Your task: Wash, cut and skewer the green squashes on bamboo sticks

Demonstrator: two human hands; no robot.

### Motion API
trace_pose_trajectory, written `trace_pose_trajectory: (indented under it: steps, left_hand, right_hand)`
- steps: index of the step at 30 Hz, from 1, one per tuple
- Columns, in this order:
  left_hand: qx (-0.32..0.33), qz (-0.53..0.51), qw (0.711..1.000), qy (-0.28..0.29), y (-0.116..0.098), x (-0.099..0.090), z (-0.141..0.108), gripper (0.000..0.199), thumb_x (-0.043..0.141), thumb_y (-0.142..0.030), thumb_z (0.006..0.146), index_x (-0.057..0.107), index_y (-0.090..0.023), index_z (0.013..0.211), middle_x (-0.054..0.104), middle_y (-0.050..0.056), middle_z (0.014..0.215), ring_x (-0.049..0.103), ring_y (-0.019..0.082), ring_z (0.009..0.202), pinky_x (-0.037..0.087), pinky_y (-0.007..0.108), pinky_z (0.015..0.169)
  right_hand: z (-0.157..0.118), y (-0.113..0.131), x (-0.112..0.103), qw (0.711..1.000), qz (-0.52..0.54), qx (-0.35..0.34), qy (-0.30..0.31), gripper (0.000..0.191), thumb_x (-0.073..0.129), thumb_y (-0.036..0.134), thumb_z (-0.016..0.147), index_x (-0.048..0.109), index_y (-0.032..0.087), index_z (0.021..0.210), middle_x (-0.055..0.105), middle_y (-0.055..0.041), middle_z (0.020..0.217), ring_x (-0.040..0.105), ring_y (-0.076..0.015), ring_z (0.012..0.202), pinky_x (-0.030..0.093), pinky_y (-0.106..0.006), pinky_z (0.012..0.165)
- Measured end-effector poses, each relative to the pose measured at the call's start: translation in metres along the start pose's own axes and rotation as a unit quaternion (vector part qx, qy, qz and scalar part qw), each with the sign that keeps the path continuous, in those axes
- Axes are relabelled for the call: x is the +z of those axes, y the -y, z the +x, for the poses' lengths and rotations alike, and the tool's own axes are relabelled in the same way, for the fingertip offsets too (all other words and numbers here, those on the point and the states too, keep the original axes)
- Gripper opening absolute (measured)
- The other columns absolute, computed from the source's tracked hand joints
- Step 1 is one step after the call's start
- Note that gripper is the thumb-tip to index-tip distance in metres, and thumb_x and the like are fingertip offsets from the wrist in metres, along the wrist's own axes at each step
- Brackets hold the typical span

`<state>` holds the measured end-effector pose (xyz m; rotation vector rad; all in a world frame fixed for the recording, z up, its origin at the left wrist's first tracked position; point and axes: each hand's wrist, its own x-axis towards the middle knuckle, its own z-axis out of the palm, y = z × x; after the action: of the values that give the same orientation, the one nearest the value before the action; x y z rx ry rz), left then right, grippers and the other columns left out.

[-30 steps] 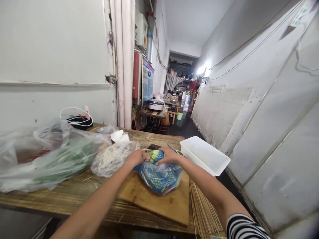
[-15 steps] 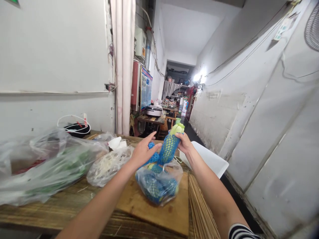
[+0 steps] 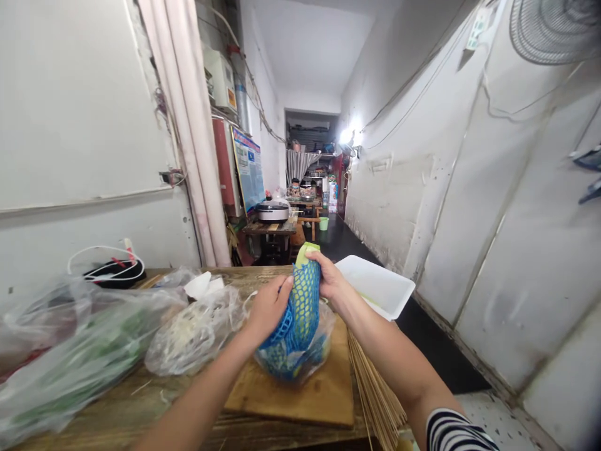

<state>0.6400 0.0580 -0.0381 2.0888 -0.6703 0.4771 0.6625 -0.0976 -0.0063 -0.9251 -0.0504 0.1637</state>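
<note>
**Netted vegetable upright between your hands, pale tip at 12 o'clock**

Taking yourself as 6 o'clock and the far end of the corridor as 12, the netted vegetable (image 3: 304, 307) stands almost upright in front of you. Its long axis runs from the pale green tip at the top down into a clear plastic bag (image 3: 323, 332), leaning very slightly toward 1 o'clock. Your right hand (image 3: 326, 279) is nearer the tip: its fingers are closed around the upper part from the 2 o'clock side. Your left hand (image 3: 268, 307) sits lower on the 9 o'clock side, with its fingers curled against the mesh.

The blue-green mesh is tight around the body, its diamond openings stretched and the pale skin showing through. Below it, the bag rests on a wooden cutting board (image 3: 291, 401) on the worktop (image 3: 263, 272), with more blue mesh bunched inside. A white plastic tub (image 3: 375, 282) lies toward 2 o'clock, and bamboo skewers (image 3: 375, 401) fan out toward 4 o'clock. A plastic bag of shredded pale food (image 3: 192, 335) lies at 9 o'clock.
</note>
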Motion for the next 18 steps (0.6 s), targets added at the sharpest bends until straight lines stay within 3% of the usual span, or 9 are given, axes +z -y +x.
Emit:
trace_pose_trajectory:
  steps: [2, 6, 9, 12, 14, 18]
  left_hand:
    - [0.003, 0.065, 0.998, -0.026, -0.002, 0.001, -0.006, 0.042, 0.031, -0.047, 0.093, 0.055, -0.02, 0.073, 0.06, 0.002, 0.068, 0.056, 0.019, 0.065, 0.042, 0.031, 0.064]
    - [0.031, 0.106, 0.993, -0.037, 0.005, -0.001, -0.028, 0.035, 0.034, -0.041, 0.092, 0.045, -0.022, 0.065, 0.052, 0.0, 0.059, 0.05, 0.017, 0.056, 0.036, 0.029, 0.058]
    - [0.072, 0.069, 0.994, 0.035, 0.014, -0.008, -0.048, 0.032, 0.037, -0.038, 0.091, 0.047, -0.022, 0.065, 0.059, 0.002, 0.066, 0.056, 0.017, 0.064, 0.042, 0.029, 0.064]
    - [0.028, -0.002, 0.998, 0.059, 0.02, -0.014, -0.061, 0.026, 0.044, -0.035, 0.085, 0.044, -0.023, 0.062, 0.068, 0.006, 0.093, 0.062, 0.02, 0.09, 0.046, 0.03, 0.078]
    - [-0.03, -0.053, 0.998, 0.021, 0.021, -0.016, -0.062, 0.024, 0.049, -0.031, 0.079, 0.036, -0.023, 0.06, 0.068, 0.006, 0.102, 0.061, 0.023, 0.101, 0.046, 0.031, 0.081]
    - [-0.111, -0.133, 0.978, -0.119, 0.021, -0.018, -0.05, 0.027, 0.052, -0.024, 0.068, 0.027, -0.023, 0.057, 0.06, 0.0, 0.071, 0.062, 0.021, 0.089, 0.045, 0.027, 0.071]
  right_hand:
    - [-0.001, 0.0, 0.0, 1.0, 0.004, 0.009, -0.009, 0.019, 0.07, 0.028, 0.067, 0.056, 0.017, 0.073, 0.062, -0.0007, 0.056, 0.059, -0.016, 0.052, 0.055, -0.031, 0.06]
    - [-0.001, 0.008, -0.004, 1.0, 0.012, 0.0, -0.025, 0.016, 0.069, 0.024, 0.067, 0.055, 0.017, 0.073, 0.063, 0.0002, 0.056, 0.059, -0.0152, 0.051, 0.055, -0.03, 0.06]
    - [-0.002, 0.027, -0.011, 0.999, 0.02, -0.021, -0.04, 0.015, 0.067, 0.022, 0.068, 0.056, 0.017, 0.076, 0.063, 0.0008, 0.058, 0.059, -0.0149, 0.053, 0.054, -0.029, 0.059]
    - [-0.003, 0.048, -0.018, 0.998, 0.032, -0.032, -0.054, 0.015, 0.066, 0.024, 0.07, 0.058, 0.017, 0.08, 0.066, -0.0013, 0.064, 0.063, -0.0168, 0.06, 0.055, -0.031, 0.062]
    - [-0.006, 0.059, -0.02, 0.997, 0.041, -0.035, -0.05, 0.017, 0.066, 0.026, 0.071, 0.059, 0.017, 0.083, 0.067, -0.0028, 0.07, 0.065, -0.0186, 0.067, 0.056, -0.034, 0.067]
    - [-0.011, 0.07, -0.015, 0.993, 0.013, -0.109, -0.037, 0.025, 0.073, 0.02, 0.066, 0.061, 0.016, 0.087, 0.068, -0.0003, 0.075, 0.063, -0.0152, 0.069, 0.055, -0.03, 0.073]
